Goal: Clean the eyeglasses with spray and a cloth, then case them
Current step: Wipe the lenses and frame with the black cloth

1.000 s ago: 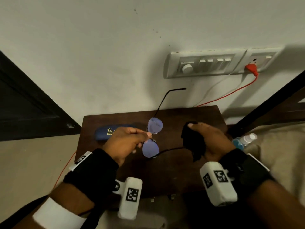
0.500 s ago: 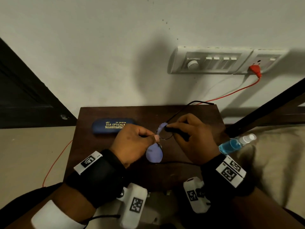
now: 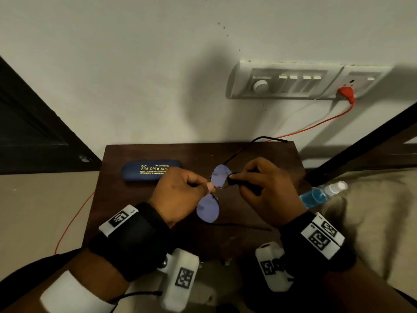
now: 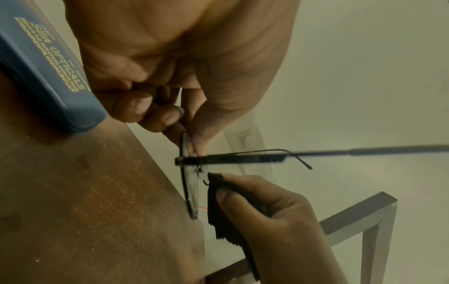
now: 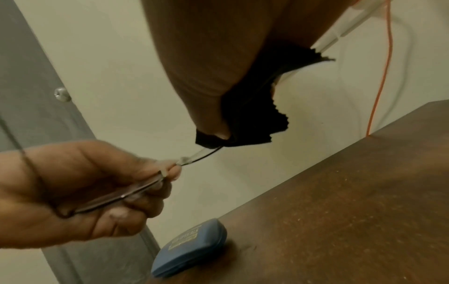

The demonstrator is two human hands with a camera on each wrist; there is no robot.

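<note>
Eyeglasses [image 3: 215, 193] held above the tabletop [image 3: 126, 199], one lens under a cloth.

The eyeglasses are thin dark wire with two rounded, violet-tinted lenses; the row of lenses runs near to far, both slender temples unfolded and pointing right. The left hand [image 3: 180, 195] pinches the frame at the bridge between thumb and fingertips. The right hand [image 3: 268, 190] is clenched on a black cloth [image 4: 226, 213], soft, with a zigzag-cut edge, pinching it onto the far lens. A closed blue oblong case [image 3: 152, 170] with rounded ends and gold lettering lies flat on the dark brown, wood-grained tabletop, left of the hands. A clear spray bottle [image 3: 320, 194] of blue liquid lies on its side off the tabletop's right edge, on pale fabric.
</note>
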